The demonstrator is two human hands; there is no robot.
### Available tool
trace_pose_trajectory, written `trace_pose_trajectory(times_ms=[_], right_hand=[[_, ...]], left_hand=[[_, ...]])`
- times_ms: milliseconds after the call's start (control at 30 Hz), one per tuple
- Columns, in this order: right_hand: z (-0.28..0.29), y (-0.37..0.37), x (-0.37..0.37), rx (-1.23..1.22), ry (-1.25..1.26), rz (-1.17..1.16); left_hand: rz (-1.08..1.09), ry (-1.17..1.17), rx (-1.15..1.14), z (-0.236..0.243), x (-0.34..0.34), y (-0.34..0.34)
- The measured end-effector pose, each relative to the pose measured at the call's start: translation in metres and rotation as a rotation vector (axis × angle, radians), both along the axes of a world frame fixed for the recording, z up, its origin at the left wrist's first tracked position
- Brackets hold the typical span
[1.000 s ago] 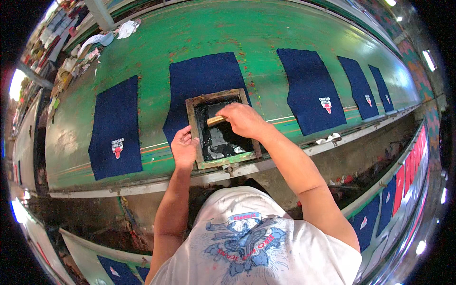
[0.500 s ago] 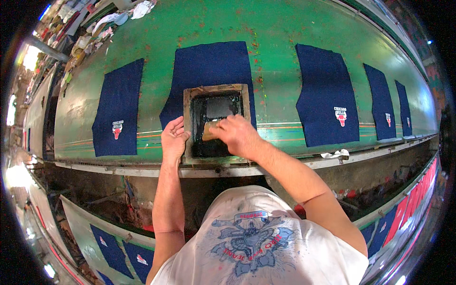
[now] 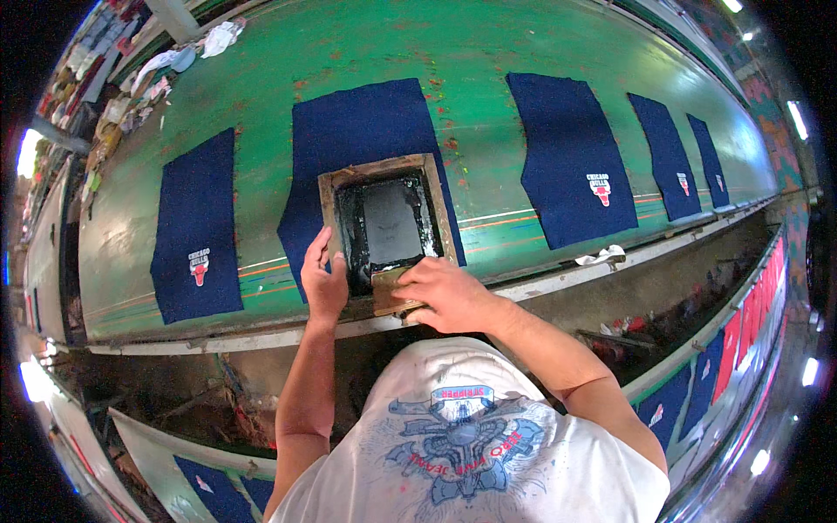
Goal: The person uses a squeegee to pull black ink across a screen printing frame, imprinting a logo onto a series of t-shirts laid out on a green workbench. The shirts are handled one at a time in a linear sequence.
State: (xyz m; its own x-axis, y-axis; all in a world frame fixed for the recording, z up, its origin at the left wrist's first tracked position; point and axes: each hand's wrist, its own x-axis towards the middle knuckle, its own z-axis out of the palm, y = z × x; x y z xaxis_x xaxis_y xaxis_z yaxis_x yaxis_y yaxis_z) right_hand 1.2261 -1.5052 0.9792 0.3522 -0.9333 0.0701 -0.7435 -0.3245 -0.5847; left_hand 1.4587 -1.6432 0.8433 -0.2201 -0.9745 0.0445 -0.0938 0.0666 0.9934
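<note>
The wooden frame (image 3: 381, 167) hides some navy cloth (image 3: 366, 122).

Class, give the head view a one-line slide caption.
Left hand beside a wooden frame over navy cloth; right hand grips a scraper at the frame's near edge.

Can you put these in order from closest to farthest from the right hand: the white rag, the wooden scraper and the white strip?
In the head view, from the right hand:
1. Wooden scraper: held in it.
2. White strip: to its right, along the table's near edge.
3. White rag: far away, upper left.
</note>
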Motion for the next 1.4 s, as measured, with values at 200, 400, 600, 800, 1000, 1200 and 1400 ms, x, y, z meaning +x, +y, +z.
trace_pose_trajectory(times_ms=[200, 400, 600, 800, 1000, 1200, 1400], right_hand=[[-0.023, 0.025, -0.013, -0.074, -0.216, -0.659], [-0.043, 0.045, -0.02, 0.361, -0.726, -0.745], [-0.029, 0.059, -0.02, 0.212, -0.804, -0.681], [-0.019, 0.072, -0.065, -0.071, -0.699, -0.621], [-0.005, 0.113, -0.183, -0.124, -0.781, -0.638], [0.012, 0.18, -0.338, -0.147, -0.659, -0.701], [0.008, 0.232, -0.438, -0.099, -0.681, -0.837]], left_hand=[[-0.004, -0.144, -0.253, -0.008, 0.002, 0.005], [0.029, -0.223, -0.416, 0.003, 0.0, 0.006], [0.045, -0.152, -0.414, 0.032, 0.001, 0.01], [0.054, -0.1, -0.241, 0.071, -0.042, 0.021], [0.049, -0.014, -0.231, 0.093, -0.164, 0.065], [0.055, 0.039, -0.177, 0.091, -0.326, 0.129], [0.055, 0.081, -0.203, 0.072, -0.452, 0.182]])
